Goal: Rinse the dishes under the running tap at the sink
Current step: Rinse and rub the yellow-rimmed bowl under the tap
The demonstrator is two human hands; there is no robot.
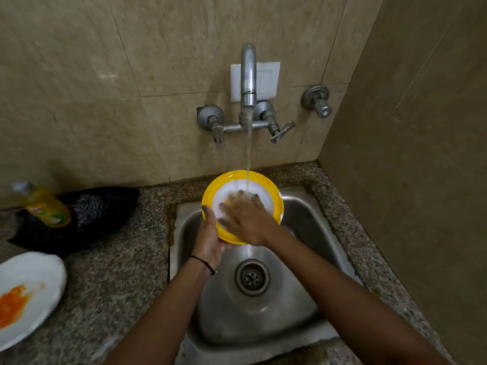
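A yellow-rimmed plate with a white centre (266,184) is held tilted over the steel sink (297,306). My left hand (210,238) grips its lower left edge, thumb over the rim. My right hand (243,217) lies flat on the plate's white face with spread fingers. Water runs from the wall tap (248,75) onto the plate and my right fingers, then spills off the plate's lower edge toward the drain (252,277).
On the granite counter at the left lie a white plate smeared with orange sauce (29,293), a yellow dish-soap bottle (46,209) and a dark cloth with a steel scrubber (87,212). A tiled wall closes in the right side.
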